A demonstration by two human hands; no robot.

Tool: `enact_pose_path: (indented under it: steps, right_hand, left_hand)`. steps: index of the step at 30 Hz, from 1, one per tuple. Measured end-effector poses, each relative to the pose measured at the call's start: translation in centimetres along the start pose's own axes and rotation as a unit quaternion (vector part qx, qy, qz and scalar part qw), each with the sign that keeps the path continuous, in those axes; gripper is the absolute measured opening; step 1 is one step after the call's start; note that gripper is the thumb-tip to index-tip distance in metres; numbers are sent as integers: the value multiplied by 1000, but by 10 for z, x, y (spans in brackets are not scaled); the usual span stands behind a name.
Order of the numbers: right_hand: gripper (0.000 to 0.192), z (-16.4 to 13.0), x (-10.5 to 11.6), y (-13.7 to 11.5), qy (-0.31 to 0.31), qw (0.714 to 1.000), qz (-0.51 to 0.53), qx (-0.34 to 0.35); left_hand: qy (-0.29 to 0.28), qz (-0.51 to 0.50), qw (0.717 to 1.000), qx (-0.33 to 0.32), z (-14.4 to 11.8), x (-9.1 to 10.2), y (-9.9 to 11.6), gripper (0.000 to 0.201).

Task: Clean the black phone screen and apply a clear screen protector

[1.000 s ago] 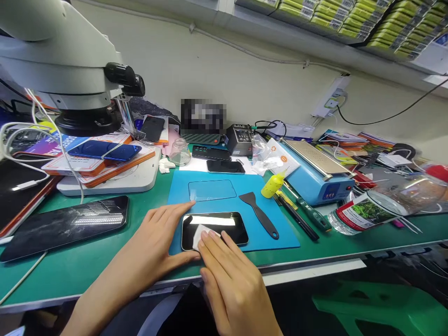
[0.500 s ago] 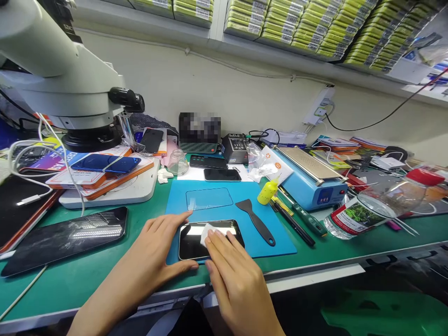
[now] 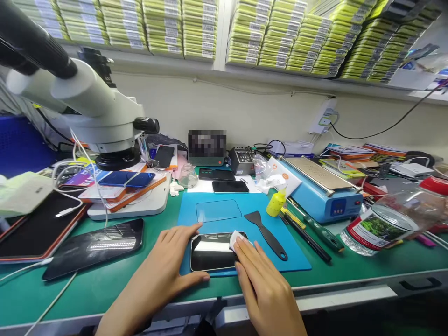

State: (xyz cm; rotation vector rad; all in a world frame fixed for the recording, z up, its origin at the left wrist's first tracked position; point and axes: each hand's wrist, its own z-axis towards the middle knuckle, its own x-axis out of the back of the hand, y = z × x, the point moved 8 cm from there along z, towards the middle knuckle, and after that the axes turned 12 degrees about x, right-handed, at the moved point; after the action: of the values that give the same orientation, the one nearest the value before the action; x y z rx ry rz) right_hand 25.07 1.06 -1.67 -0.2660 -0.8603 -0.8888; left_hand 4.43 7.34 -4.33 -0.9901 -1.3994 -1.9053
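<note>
1. Phone (image 3: 212, 254): flat on blue mat (image 3: 297, 259), betw. both hands; glossy black face up, rounded corners, pale rim, bright reflection across it.
2. L. hand (image 3: 175, 261): thumb well apart from fingers, bracketing phone's left end; contact w/ rim can't be told.
3. R. hand (image 3: 262, 280): fingers together, tips laid on white wipe (image 3: 235, 238) at phone's right end.
4. Risks (judged): sideways push w/ loose bracing could slide phone; grit under wipe could scratch glass; bare fingertip past wipe's edge could leave smears; a wide R. sweep could knock scraper (image 3: 268, 235), just beside.
5. Materials: wipe soft-looking, matte; mat smooth, prob. rubbery; scraper dark, w/ flared blade and holed handle end; behind phone, thin clear panel (image 3: 220, 211), dark-outlined, rounded rectangle; yellow bottle (image 3: 276, 204), squat, w/ fine nozzle, near mat's right edge.
</note>
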Motion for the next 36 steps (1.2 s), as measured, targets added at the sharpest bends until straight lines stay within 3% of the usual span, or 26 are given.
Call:
enact_pose_path:
  steps: [5,12,21,30,36]
  right_hand:
    - [54,-22,12,-9,8,1000,3,20]
    - [47,2,-3,17,9,998,32,-47]
    - [64,-24,25,-2,34,999,1,35]
    - [45,7,0,15,14,1000,1,8]
    - [75,-28,13,5,66,995,6,78]
  left_hand:
    - [-18,-15,999,23,0,1,0,85]
    - [-3,-30,999,15,1,3,1,85]
    - [-30,-46,998,29,2,5,5,83]
    - [-17,-26,999,21,0,-3,-1,87]
    - [4,10,1000,-4,0,-5,-9,95]
